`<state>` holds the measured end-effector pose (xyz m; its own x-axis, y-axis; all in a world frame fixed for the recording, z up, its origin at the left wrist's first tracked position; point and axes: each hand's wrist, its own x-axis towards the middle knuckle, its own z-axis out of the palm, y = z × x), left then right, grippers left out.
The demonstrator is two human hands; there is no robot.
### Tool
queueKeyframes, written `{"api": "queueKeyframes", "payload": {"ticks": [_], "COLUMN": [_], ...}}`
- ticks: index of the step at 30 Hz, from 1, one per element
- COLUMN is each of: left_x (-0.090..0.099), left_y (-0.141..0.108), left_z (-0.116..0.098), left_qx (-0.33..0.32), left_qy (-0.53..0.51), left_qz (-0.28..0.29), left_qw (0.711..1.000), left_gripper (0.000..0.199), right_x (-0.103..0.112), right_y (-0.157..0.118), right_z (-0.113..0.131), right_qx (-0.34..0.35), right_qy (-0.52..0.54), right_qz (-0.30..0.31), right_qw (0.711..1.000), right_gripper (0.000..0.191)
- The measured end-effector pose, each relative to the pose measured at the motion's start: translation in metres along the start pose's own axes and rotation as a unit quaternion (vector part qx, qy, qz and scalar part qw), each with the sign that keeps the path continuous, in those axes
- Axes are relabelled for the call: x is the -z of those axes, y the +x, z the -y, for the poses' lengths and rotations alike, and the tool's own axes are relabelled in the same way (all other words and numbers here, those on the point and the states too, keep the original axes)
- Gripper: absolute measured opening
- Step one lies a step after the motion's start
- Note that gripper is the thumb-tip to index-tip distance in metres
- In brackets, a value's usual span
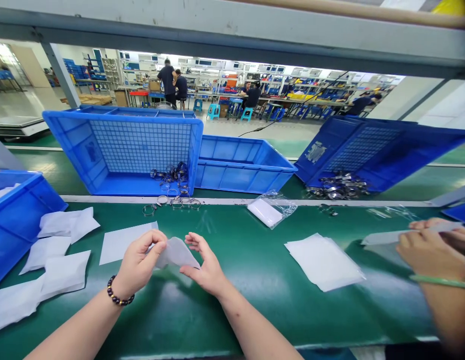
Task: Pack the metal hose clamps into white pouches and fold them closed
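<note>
My left hand (142, 257), with a beaded bracelet at the wrist, pinches one end of a translucent white bag (176, 254) above the green table. At the bag's other end is my right hand (205, 265), its fingers spread and its thumb near the lower corner. A flat white sheet (121, 242) lies behind my left hand. Several filled white packets (65, 272) rest at the left. Metal ring clamps (175, 201) lie on the table edge in front of a tipped blue crate (142, 150), which holds more clamps.
A blue bin (25, 215) stands at the left edge. White sheets (324, 261) and a plastic-wrapped white pack (265, 212) lie right of centre. A co-worker's hands (435, 250) hold a bag at the far right. Another blue crate (243, 165) and a metal clamp pile (339, 186) stand behind.
</note>
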<state>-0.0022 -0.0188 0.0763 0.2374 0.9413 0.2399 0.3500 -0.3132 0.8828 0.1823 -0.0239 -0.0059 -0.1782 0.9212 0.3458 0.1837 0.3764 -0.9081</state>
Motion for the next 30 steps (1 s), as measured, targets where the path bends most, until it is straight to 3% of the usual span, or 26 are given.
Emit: {"api": "queueKeyframes", "payload": {"ticks": [5,11,16,19,21,24,27,30], "left_x": [-0.007,-0.014,-0.023,-0.022,-0.018,-0.017,-0.022,-0.030], "left_y": [-0.001,0.006,0.007,0.003,-0.001,-0.003,0.002,0.010], "left_z": [-0.010,0.021,0.046,0.040,0.032,0.029,0.045,0.070], "left_qx": [0.009,0.074,0.111,0.111,0.119,0.173,0.273,0.347], "left_qy": [-0.048,-0.150,-0.209,-0.207,-0.208,-0.234,-0.267,-0.287], "left_qz": [-0.032,-0.081,-0.112,-0.102,-0.074,-0.018,0.005,0.003], "left_qw": [0.998,0.983,0.965,0.967,0.968,0.956,0.924,0.893], "left_gripper": [0.026,0.017,0.022,0.025,0.025,0.026,0.031,0.035], "right_x": [0.006,0.014,0.014,0.015,0.016,0.016,0.011,0.004], "right_y": [0.001,0.001,0.000,-0.002,-0.003,-0.001,0.005,0.013], "right_z": [0.014,0.015,0.011,0.009,0.007,0.004,-0.004,-0.013], "right_qx": [0.046,0.089,0.093,0.043,-0.001,-0.107,-0.248,-0.318], "right_qy": [0.008,0.006,-0.017,0.007,0.082,0.218,0.275,0.278], "right_qz": [0.008,-0.062,-0.045,-0.015,0.027,0.091,0.119,0.094], "right_qw": [0.999,0.994,0.994,0.999,0.996,0.966,0.921,0.902], "right_gripper": [0.009,0.009,0.007,0.011,0.016,0.024,0.031,0.034]}}
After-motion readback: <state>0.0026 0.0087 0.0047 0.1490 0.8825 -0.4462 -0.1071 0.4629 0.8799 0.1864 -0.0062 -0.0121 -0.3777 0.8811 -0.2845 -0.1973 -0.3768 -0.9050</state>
